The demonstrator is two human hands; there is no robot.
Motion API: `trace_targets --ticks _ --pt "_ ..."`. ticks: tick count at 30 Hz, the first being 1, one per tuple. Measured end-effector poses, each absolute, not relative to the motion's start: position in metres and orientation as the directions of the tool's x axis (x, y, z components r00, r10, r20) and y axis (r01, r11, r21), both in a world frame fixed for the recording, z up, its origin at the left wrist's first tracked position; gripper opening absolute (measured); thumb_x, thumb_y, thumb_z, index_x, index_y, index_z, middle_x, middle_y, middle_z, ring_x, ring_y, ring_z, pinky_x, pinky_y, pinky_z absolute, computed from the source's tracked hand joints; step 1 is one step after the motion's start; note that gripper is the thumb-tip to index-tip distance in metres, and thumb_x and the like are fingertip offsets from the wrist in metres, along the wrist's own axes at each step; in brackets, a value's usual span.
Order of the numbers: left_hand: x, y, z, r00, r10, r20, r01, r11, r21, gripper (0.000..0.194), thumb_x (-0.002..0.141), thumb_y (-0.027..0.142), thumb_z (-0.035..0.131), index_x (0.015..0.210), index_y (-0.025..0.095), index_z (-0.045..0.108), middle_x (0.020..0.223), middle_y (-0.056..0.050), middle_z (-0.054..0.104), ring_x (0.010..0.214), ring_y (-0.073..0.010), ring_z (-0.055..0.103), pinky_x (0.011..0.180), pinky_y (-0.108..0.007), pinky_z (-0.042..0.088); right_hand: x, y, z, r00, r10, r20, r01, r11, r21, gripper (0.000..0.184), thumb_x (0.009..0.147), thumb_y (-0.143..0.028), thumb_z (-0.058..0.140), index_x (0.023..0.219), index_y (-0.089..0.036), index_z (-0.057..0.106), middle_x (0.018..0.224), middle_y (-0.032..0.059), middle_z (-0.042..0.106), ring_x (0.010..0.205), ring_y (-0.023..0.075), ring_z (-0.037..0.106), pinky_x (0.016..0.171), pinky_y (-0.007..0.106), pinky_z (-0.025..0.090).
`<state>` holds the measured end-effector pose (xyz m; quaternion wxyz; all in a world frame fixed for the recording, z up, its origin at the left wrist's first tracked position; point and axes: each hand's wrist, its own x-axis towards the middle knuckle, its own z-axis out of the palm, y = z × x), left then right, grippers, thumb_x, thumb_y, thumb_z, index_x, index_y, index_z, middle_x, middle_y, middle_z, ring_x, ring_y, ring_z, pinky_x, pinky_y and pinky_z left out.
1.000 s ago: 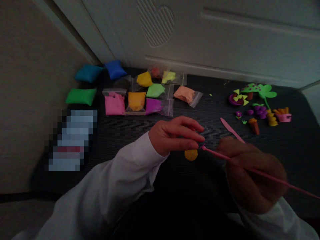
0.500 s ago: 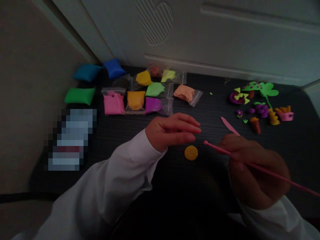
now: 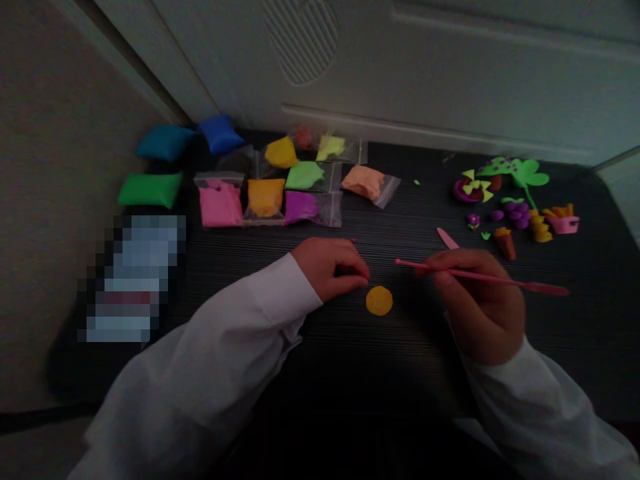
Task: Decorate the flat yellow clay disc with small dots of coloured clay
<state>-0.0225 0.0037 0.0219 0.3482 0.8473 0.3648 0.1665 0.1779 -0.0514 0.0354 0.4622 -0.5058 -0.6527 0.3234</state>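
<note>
My right hand (image 3: pixel 477 307) grips a thin pink modelling tool (image 3: pixel 493 275), ball tip pointing left and flat end to the right. Just left of the small yellow clay disc (image 3: pixel 379 301), my left hand (image 3: pixel 333 267) hovers or rests with fingers curled and thumb and fingertips together. Anything between those fingertips is hidden. The disc lies flat on the dark table, with faint marks on its face. Beyond my right hand lies a pink clay knife (image 3: pixel 447 238), partly covered by the hand. A tiny purple bit (image 3: pixel 353 240) shows behind my left knuckles.
Bags of coloured clay, among them a pink one (image 3: pixel 220 203) and a peach one (image 3: pixel 364 182), lie at the back left. Small clay models, including a purple bowl (image 3: pixel 467 190) and a pink basket (image 3: pixel 565 222), stand at right. A blurred phone (image 3: pixel 135 277) lies left.
My left fingers have gone from stretched out to curled in beside the disc. My right hand has moved a little up and left, and the tool now lies flatter.
</note>
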Motion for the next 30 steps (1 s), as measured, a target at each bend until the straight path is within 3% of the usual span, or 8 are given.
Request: trace_targets --ticks 4,8,14,21,30 --pt "-0.020 0.005 0.020 0.621 0.784 -0.021 0.575 -0.437 0.692 0.017 0.071 0.029 0.052 0.078 0.019 0.064 0.069 0.001 0.060 0.059 -0.0060 0.050 0.056 -0.018 0.037 0.176 -0.052 0.029 -0.267 0.952 0.147 0.479 0.263 -0.837 0.008 0.075 -0.022 0.050 0.082 -0.020 0.052 0.079 0.0026 0.057 0.074 0.0145 0.054 0.063 0.028 0.044" --pt "-0.018 0.007 0.020 0.564 0.824 -0.053 0.596 -0.362 0.717 0.021 0.071 0.032 0.051 0.077 0.018 0.064 0.067 0.001 0.060 0.057 -0.0065 0.049 0.052 -0.018 0.035 0.168 -0.054 0.023 -0.361 0.918 0.164 0.568 0.356 -0.742 0.012 0.073 -0.018 0.049 0.085 -0.019 0.049 0.079 0.0031 0.054 0.075 0.0145 0.051 0.067 0.030 0.043" --pt "-0.016 0.008 0.018 0.448 0.892 -0.052 0.527 -0.217 0.821 0.024 0.070 0.034 0.051 0.075 0.014 0.064 0.064 0.000 0.062 0.055 -0.0070 0.051 0.051 -0.019 0.036 0.159 -0.054 0.022 -0.423 0.891 0.168 0.563 0.403 -0.721 0.012 0.071 -0.014 0.048 0.082 -0.018 0.046 0.075 0.0040 0.052 0.072 0.0151 0.048 0.064 0.032 0.041" --pt "-0.016 0.009 0.020 0.347 0.938 0.015 0.413 -0.167 0.895 0.022 0.070 0.032 0.053 0.073 0.012 0.063 0.058 0.000 0.058 0.051 -0.0055 0.048 0.047 -0.018 0.035 0.158 -0.055 0.022 -0.459 0.865 0.202 0.550 0.455 -0.700 0.012 0.069 -0.012 0.047 0.080 -0.018 0.045 0.073 0.0032 0.052 0.069 0.0146 0.046 0.068 0.035 0.040" --pt "-0.019 0.014 0.025 0.246 0.966 -0.074 0.237 0.014 0.971 0.020 0.073 0.028 0.051 0.073 0.010 0.060 0.046 0.004 0.046 0.042 -0.0025 0.039 0.043 -0.017 0.031 0.157 -0.053 0.021 -0.503 0.834 0.227 0.568 0.518 -0.640 0.013 0.068 -0.010 0.048 0.079 -0.017 0.046 0.073 0.0023 0.053 0.069 0.0134 0.047 0.069 0.033 0.039"
